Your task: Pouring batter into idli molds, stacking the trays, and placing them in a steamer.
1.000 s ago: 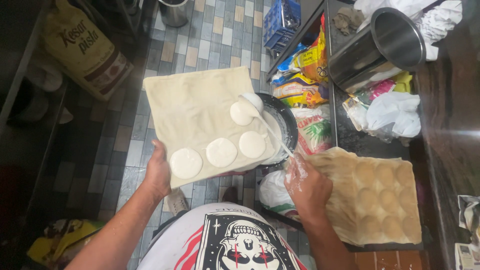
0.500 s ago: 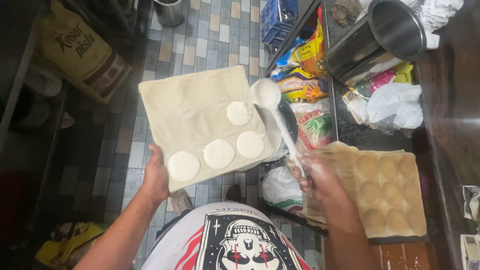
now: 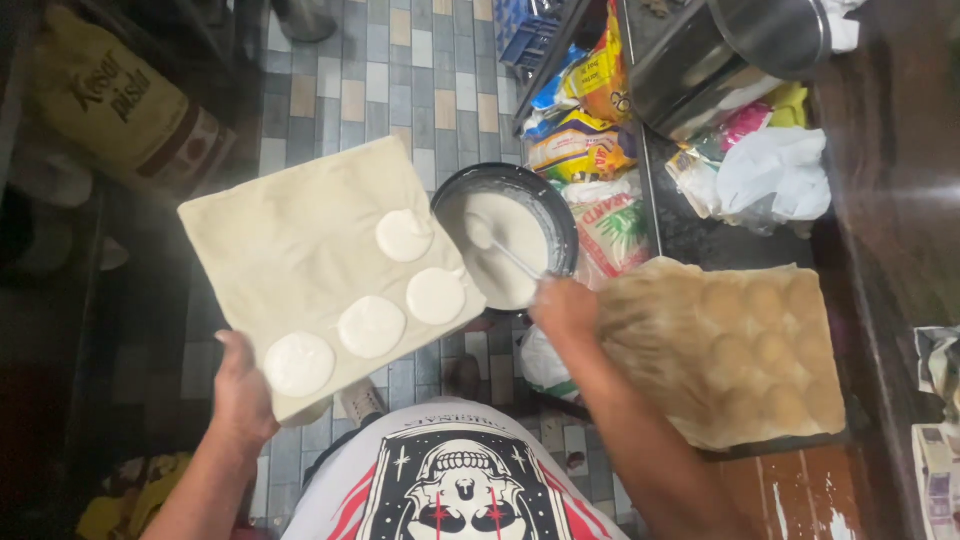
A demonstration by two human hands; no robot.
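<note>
Above the grey and brown tiled floor (image 3: 400, 80), a square tray covered with pale cream cloth (image 3: 300, 250) is held tilted by the left hand (image 3: 240, 385), whose fingers are closed around its near corner. Four round white pools of batter (image 3: 372, 326) are seen on the cloth, three in a row along the near edge and one above them. Just beside the tray's right edge, a round dark metal bowl of white batter (image 3: 510, 245) is seen, and a white-coated ladle (image 3: 500, 250) is dipped into it, its handle gripped in the closed right hand (image 3: 565, 305). A second cloth-covered tray with rows of domed shapes (image 3: 730, 350) is seen at the right, resting on the dark table (image 3: 880, 150), near a steel cylindrical container (image 3: 740, 50) and coloured packets (image 3: 580, 140). Since the tray is gripped at a single corner and slopes, it is judged that the wet rounds could run or merge if the tilt were increased. Batter could also be dripped onto the floor or the cloth's bare part while the loaded ladle is carried across the gap, and the bowl could be nudged by the tray's edge.
</note>
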